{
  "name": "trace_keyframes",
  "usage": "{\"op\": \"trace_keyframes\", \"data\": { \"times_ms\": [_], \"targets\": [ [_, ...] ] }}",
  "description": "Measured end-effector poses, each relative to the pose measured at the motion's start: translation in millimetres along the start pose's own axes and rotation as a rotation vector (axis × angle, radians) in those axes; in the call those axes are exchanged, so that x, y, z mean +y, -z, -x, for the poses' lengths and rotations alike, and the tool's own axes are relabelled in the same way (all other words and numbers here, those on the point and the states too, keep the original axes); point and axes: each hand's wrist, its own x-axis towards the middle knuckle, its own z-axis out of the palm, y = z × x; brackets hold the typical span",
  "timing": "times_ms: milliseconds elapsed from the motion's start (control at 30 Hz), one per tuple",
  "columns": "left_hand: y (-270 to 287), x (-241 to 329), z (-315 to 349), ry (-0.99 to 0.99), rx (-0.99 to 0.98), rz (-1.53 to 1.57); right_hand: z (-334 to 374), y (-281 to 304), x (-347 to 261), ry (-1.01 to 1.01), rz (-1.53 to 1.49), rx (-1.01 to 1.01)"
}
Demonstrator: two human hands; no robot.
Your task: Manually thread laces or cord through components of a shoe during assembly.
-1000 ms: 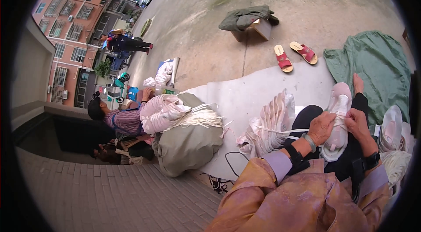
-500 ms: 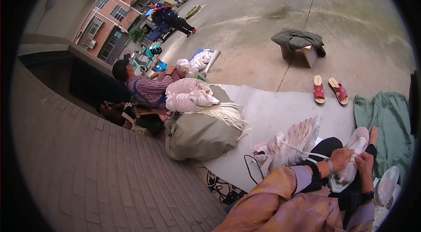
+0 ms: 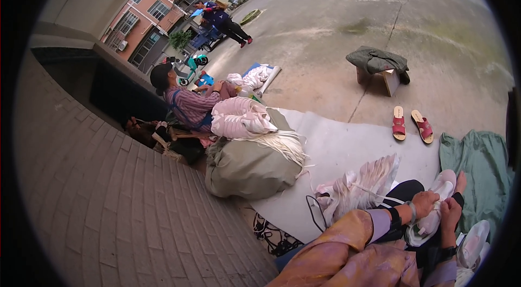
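A pale pink shoe (image 3: 431,224) rests against my dark-trousered legs at the lower right, its toe pointing up toward my bare foot. My left hand (image 3: 425,204) is closed over the shoe's opening, gripping a white shoelace (image 3: 388,197) that trails left toward a stack of pale pink shoe uppers (image 3: 355,188). Across the shoe, my right hand (image 3: 450,214) is closed too, with fingertips pinched at the lacing area; what lies between them is too small to make out. Another pale shoe (image 3: 473,243) lies right of my right wrist.
A bulging grey-green sack (image 3: 255,170) carries pink shoe uppers (image 3: 241,118) and a bundle of white laces (image 3: 283,145). Red slippers (image 3: 399,123), a cloth-covered stool (image 3: 378,64) and a green cloth (image 3: 475,170) lie ahead. A seated person (image 3: 187,102) is beyond the sack; another person (image 3: 222,21) stands farther off.
The whole view has shifted slightly, so the scene sits a little lower and to the right. Both hands stay at the shoe, with only slight finger movement.
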Motion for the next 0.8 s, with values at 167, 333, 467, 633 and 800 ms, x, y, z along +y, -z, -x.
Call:
{"op": "trace_keyframes", "data": {
  "times_ms": [167, 333, 467, 633, 800],
  "targets": [
    [-3, -3, 1, -0.005, 0.037, 0.026, 2, 1, -13, -0.011, 0.155, 0.008],
    [-3, -3, -1, -0.029, 0.025, 0.026, 3, -3, 3, 0.174, 0.263, 0.041],
    [-3, -4, 0, -0.023, 0.026, 0.013, 0, -2, -7, 0.244, 0.312, 0.042],
    [-4, -3, -2, -0.026, 0.030, 0.011, 0, -10, 5, 0.263, 0.461, 0.022],
    [-3, -2, -1, -0.012, 0.013, 0.007, 4, -10, 2, 0.255, 0.482, 0.038]
  ]
}}
